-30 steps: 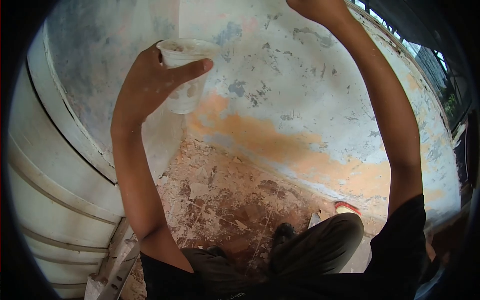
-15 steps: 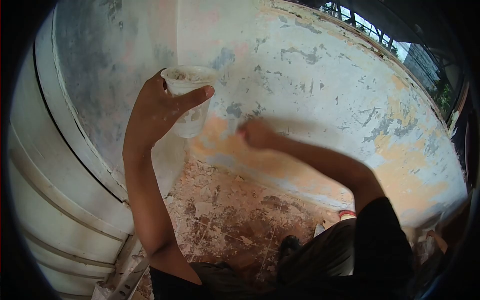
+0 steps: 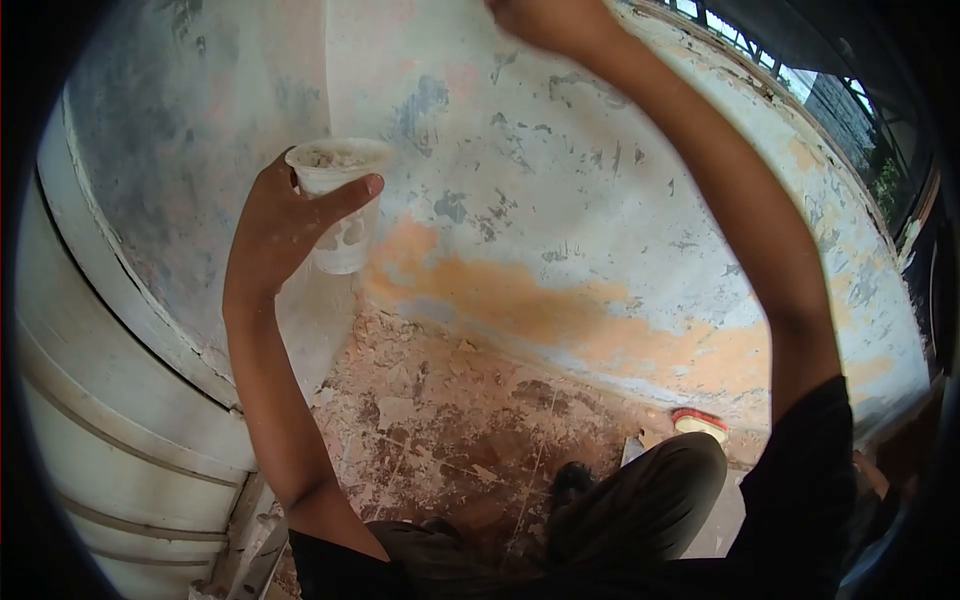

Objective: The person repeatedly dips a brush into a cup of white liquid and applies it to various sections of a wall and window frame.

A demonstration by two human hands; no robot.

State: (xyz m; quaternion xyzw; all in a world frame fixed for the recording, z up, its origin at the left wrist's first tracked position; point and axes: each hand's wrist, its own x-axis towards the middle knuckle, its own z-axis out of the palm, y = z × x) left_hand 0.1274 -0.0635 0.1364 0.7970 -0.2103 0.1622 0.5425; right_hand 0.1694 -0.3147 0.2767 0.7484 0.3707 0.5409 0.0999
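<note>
One peeling wall (image 3: 600, 200), patched white, grey and orange, fills the space behind both hands. One pale curved panel (image 3: 110, 400) with raised bands stands left of the left arm. One floor (image 3: 450, 420), strewn with flakes of paint, lies well below the hands. Two arms rise from black sleeves, and one bent knee in dark trousers shows under the right arm.

The left hand (image 3: 285, 220) is raised at about mid-height, forearm upright, its fingers wrapped round one white plastic cup (image 3: 340, 205); the thumb lies across the cup's front just under the rim. The cup stands upright, smeared, with pale lumpy stuff showing inside at the top.

The right hand (image 3: 545, 20) is stretched high against the wall at the top edge of view, arm nearly straight, well above and right of the cup. It looks closed, but whether it holds anything cannot be told.

One small red-rimmed dish (image 3: 700, 422) sits on the floor at the foot of the wall, far below the right hand.
</note>
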